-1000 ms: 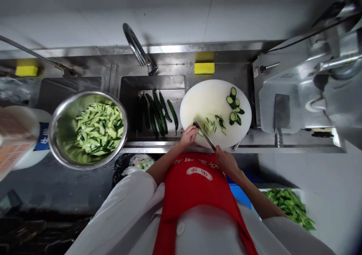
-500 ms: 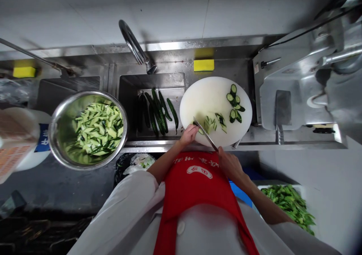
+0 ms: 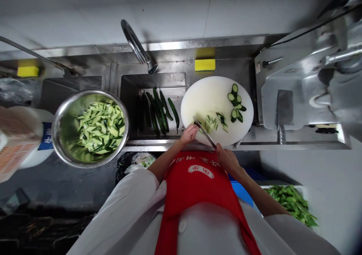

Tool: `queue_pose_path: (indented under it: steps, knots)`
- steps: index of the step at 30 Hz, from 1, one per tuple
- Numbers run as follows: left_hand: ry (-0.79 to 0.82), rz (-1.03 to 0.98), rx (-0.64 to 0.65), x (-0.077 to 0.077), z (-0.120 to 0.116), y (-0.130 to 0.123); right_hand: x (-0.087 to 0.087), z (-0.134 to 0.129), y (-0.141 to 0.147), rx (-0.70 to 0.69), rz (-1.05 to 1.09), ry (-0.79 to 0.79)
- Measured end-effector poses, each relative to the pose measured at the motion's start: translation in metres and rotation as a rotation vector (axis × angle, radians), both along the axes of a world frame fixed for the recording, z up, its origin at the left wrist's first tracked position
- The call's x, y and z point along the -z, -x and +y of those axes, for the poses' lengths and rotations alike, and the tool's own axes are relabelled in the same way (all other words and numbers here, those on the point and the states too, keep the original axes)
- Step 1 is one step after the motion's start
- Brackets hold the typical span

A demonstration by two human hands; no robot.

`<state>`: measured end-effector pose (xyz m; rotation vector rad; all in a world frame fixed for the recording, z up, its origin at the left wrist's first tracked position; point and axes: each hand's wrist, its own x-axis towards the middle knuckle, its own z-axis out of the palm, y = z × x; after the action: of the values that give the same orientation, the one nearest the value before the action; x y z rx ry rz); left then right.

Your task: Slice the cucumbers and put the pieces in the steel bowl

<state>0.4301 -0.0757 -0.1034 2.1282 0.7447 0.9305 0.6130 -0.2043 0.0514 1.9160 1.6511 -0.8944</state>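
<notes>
Shiny metal bowl [image 3: 62, 152]; smooth, matt white cutting board [image 3: 198, 96].

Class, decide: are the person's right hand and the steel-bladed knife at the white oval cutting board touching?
Touching. The head view shows the right hand closed around the handle end of the steel-bladed knife.

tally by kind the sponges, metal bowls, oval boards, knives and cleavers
Yellow sponges: 2
Metal bowl: 1
Oval board: 1
Knife, in the right hand: 1
Cleaver: 1
Total: 6
</notes>
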Motion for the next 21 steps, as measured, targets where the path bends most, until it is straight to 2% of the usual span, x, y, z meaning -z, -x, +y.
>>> queue_pose_path:
  steps: [6, 12, 17, 21]
  knots:
    - [0.011, 0.042, 0.022, 0.001, 0.002, 0.002, -0.011, -0.008, -0.006, 0.018, 0.046, 0.009]
    - [0.006, 0.043, 0.027, 0.001, 0.001, 0.001, -0.008, 0.001, -0.004, -0.008, 0.014, 0.002]
    - [0.014, 0.067, 0.018, 0.001, 0.001, 0.002, -0.016, -0.007, -0.02, 0.004, 0.075, -0.019]
    - [-0.015, 0.062, 0.002, 0.001, 0.002, 0.002, -0.004, -0.003, -0.016, 0.048, 0.116, 0.006]
